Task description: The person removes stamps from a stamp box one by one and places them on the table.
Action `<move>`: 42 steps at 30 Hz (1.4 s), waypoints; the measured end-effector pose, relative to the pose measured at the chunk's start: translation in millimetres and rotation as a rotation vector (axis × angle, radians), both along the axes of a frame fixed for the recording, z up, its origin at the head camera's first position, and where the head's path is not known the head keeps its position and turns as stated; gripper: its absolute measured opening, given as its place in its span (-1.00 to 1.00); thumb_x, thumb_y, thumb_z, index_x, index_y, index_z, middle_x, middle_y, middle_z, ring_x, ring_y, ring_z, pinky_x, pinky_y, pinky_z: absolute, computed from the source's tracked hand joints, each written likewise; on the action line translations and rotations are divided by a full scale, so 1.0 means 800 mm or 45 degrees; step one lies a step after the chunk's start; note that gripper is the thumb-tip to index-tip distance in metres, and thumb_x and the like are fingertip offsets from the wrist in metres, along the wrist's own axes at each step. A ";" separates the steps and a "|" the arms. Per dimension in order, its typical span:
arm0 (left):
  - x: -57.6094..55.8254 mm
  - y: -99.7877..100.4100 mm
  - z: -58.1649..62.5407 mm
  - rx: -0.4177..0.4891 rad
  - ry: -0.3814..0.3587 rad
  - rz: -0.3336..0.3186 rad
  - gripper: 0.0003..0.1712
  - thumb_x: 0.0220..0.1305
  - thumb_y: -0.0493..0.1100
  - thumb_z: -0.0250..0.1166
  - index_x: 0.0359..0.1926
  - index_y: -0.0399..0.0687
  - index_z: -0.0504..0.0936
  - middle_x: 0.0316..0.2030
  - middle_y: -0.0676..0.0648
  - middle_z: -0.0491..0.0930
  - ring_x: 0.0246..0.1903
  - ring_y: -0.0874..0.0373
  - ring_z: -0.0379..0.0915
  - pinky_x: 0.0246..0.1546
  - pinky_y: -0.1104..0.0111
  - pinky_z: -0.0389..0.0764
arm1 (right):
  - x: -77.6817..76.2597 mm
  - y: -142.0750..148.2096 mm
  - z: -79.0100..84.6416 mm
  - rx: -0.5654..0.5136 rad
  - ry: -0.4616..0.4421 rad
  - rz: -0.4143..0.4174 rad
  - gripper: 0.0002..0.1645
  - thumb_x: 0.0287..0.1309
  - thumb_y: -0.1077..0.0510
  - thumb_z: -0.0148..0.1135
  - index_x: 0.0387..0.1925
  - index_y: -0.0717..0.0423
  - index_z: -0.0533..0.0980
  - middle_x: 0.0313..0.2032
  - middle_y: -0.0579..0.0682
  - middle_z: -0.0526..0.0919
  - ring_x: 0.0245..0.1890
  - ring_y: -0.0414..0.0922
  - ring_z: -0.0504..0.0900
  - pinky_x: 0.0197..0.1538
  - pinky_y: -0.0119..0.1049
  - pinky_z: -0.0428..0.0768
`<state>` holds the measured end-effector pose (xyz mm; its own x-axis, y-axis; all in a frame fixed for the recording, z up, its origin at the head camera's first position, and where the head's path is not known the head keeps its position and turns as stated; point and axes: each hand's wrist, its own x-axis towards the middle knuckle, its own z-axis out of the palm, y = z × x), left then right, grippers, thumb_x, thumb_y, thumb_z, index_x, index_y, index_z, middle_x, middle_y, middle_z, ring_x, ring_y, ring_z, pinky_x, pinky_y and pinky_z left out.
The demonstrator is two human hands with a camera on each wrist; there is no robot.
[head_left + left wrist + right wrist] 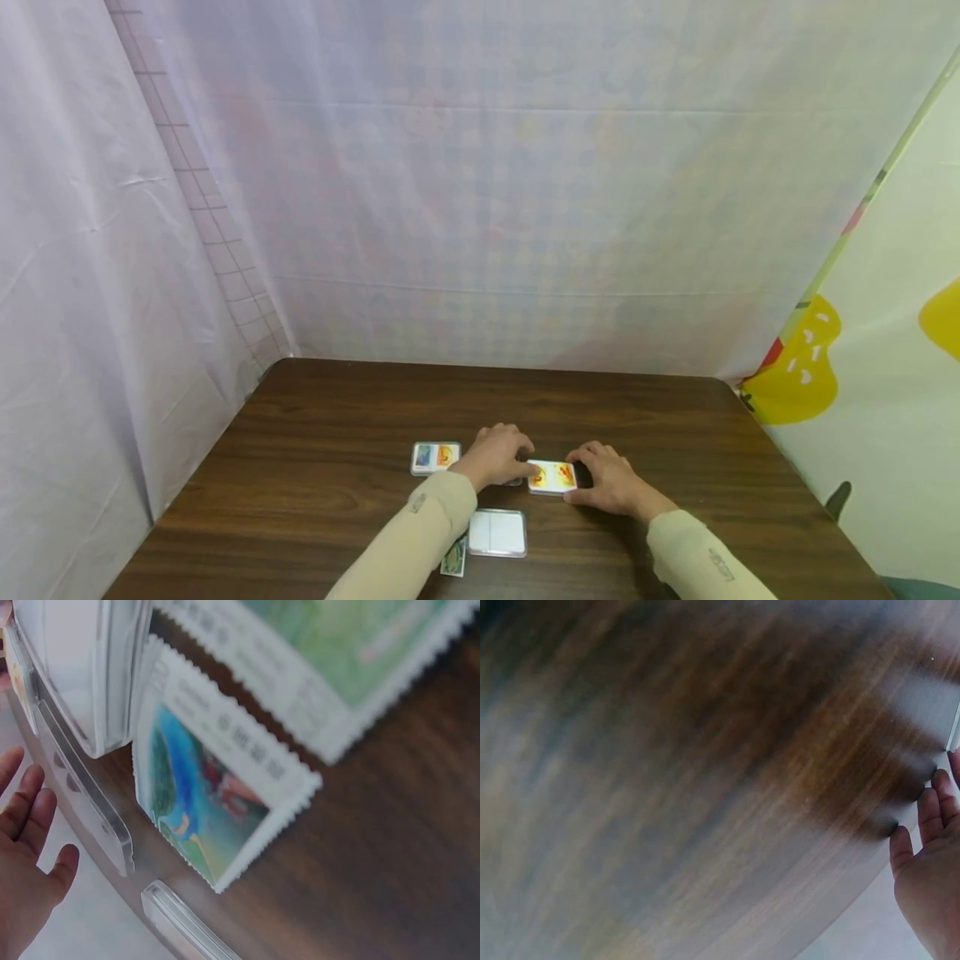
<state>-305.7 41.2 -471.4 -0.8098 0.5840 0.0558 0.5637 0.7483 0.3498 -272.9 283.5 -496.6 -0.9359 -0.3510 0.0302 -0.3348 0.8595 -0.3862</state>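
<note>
Between my hands lies a flat clear case with two orange and yellow stamps (553, 478). My left hand (497, 455) holds its left end, thumb over the stamps and index finger curving to the far corner. The other fingers of the left hand (30, 840) are loosely bent. At the opposite end my right hand (611, 482) grips the case, thumb at the near corner and index finger at the far one. The fingertips of the right hand (930, 855) rest close on the tabletop. Another clear case (90, 802) lies partly hidden beneath the left hand.
Left of the hands sits a case with a blue and an orange stamp (435, 458). Nearer me is a white-lined clear case (498, 533), beside a green stamp (453, 560) half hidden by the left sleeve. The brown wooden table (315, 492) meets hanging curtains (495, 208).
</note>
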 end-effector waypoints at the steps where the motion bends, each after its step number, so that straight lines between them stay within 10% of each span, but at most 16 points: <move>1: 0.000 0.000 0.001 0.000 -0.001 -0.001 -0.54 0.24 0.19 0.36 0.05 0.07 0.69 0.00 0.03 0.57 0.11 0.06 0.40 0.19 0.13 0.32 | 0.000 0.000 0.000 -0.003 0.003 0.001 -0.29 -0.04 -0.20 0.49 0.09 0.06 0.51 0.12 0.15 0.46 0.17 0.21 0.37 0.13 0.31 0.30; 42: -0.010 0.006 -0.016 -0.033 0.035 0.009 -0.63 0.22 0.21 0.37 -0.08 0.14 0.75 -0.12 0.12 0.55 -0.01 0.14 0.39 0.10 0.18 0.35 | -0.001 0.000 -0.003 0.003 -0.004 -0.027 -0.32 -0.06 -0.18 0.52 0.06 0.00 0.52 0.10 0.10 0.47 0.16 0.17 0.38 0.13 0.29 0.31</move>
